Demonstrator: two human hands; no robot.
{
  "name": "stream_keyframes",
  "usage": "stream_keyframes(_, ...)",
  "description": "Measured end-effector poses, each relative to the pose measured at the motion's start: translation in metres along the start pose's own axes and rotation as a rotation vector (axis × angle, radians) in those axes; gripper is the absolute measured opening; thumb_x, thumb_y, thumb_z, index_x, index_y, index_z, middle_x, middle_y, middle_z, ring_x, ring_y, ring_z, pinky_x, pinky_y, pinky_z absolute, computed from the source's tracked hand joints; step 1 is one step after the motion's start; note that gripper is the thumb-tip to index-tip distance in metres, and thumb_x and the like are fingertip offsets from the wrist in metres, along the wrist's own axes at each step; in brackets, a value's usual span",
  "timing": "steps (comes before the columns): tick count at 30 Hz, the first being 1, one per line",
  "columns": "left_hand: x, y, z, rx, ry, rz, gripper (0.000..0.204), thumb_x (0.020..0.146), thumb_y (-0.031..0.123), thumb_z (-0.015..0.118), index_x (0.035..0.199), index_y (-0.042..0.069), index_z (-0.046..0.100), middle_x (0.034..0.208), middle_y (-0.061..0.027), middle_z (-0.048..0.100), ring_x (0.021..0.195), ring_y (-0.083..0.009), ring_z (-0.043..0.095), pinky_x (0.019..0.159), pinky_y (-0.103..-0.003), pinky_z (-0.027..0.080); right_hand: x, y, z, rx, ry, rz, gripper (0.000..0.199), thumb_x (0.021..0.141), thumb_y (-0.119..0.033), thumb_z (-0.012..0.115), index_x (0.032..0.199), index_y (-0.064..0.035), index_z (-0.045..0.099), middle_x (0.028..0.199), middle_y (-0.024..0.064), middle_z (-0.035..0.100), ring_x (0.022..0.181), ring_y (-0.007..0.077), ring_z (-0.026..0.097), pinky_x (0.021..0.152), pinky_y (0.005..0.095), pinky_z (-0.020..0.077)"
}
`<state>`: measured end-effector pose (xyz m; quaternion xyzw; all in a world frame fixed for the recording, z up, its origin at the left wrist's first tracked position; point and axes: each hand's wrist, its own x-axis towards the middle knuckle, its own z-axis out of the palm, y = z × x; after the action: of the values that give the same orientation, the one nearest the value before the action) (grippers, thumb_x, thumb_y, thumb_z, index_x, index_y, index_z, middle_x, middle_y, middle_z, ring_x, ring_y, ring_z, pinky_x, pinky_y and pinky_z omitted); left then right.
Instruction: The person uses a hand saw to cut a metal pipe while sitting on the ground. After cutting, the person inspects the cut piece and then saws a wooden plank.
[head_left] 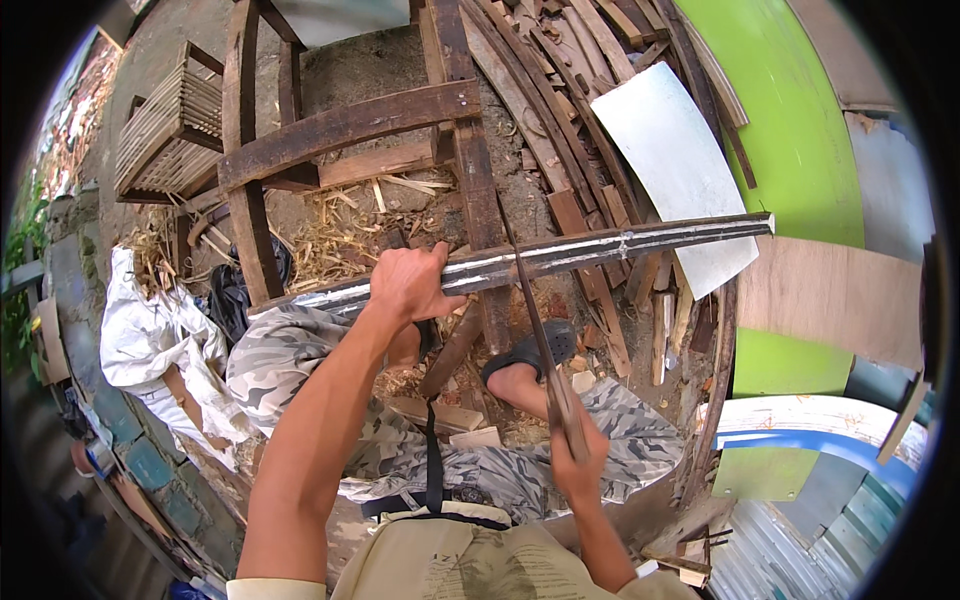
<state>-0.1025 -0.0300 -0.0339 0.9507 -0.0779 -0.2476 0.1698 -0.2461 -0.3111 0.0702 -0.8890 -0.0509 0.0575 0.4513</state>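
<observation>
A long dark wooden board [690, 233] with white streaks along its side lies across a wooden frame [345, 133] in front of me. My left hand [408, 282] presses down on the board left of its middle, fingers over the far edge and thumb on the near side. My right hand [580, 460], lower and to the right, is closed round the handle of a handsaw [537, 325]. The saw's thin blade points away from me and crosses the board right of my left hand. Whether its teeth are in a cut, I cannot tell.
Timber offcuts [570, 120] are heaped at the far right beside a white panel [675, 150] and green sheets [790, 120]. A slatted wooden piece [175, 135] stands far left. White sacking [155, 330] lies nearer. Wood shavings [345, 225] cover the ground under the frame.
</observation>
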Motion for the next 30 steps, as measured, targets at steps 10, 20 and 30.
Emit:
stream_keyframes(10,-0.009,-0.006,-0.005,0.007,0.007,-0.035,0.065,0.068,0.057,0.078,0.101,0.002,0.065,0.079,-0.0194,0.072,0.073,-0.038,0.071,0.068,-0.047,0.056,0.004,-0.011,0.022,0.029,0.046,0.156,0.057,0.085,-0.002,0.061,0.141,0.0036,0.057,0.091,0.0195,0.073,0.072,0.018,0.07,0.066,0.0313,0.0541)
stream_keyframes(20,0.0,0.0,0.001,-0.025,0.054,0.019,0.059,0.066,0.053,0.075,0.096,0.004,0.063,0.07,-0.0186,0.069,0.064,-0.0372,0.069,0.061,-0.048,0.055,0.095,0.032,0.05,0.194,-0.06,0.238,0.055,0.086,-0.002,0.056,0.141,0.0013,0.057,0.089,0.0163,0.071,0.069,0.0176,0.064,0.067,0.0313,0.0523)
stream_keyframes(30,-0.008,0.0,-0.003,-0.012,0.06,-0.015,0.058,0.069,0.053,0.077,0.098,0.003,0.065,0.076,-0.0184,0.072,0.069,-0.0368,0.071,0.065,-0.047,0.057,-0.066,-0.015,-0.012,-0.021,-0.012,0.245,0.059,0.081,0.003,0.06,0.14,0.0055,0.057,0.101,0.0223,0.073,0.076,0.021,0.071,0.069,0.0323,0.0551)
